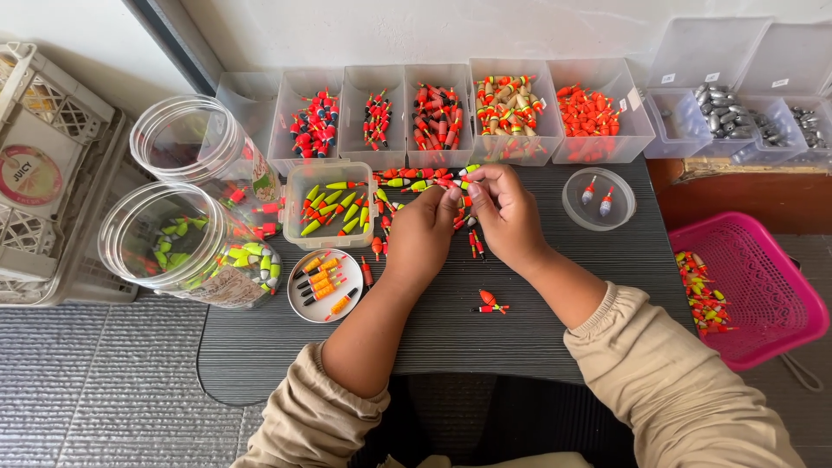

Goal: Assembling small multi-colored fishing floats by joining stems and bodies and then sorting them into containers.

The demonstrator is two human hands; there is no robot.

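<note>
Clearly small work at the centre of the frame: left hand [422,232] and right hand [507,217] brought together, fingertips pinched on one small red-and-yellow plastic fishing float [460,185], held just above the dark ribbed tabletop [485,338] among a scatter of loose floats [416,179]. Judged very light, hard-shelled and smooth, likely slippery on the rounded body; thin stem ends probably bendable or snappable, so best gripped at the thick middle between thumb and forefinger, with gentle pressure only. Exact hold of each finger partly hidden by the knuckles. Just left of the hands, a clear rectangular tub of neon yellow-green floats [330,204]; below that, a round white lid with orange floats [325,284]. Along the upper centre, a row of clear plastic bins filled with red and orange floats [459,113]. At right centre, a shallow clear round dish holding two floats [599,198]; at lower right, a pink plastic basket [763,295]. At left, two large clear jars lying on their sides [186,217].
</note>
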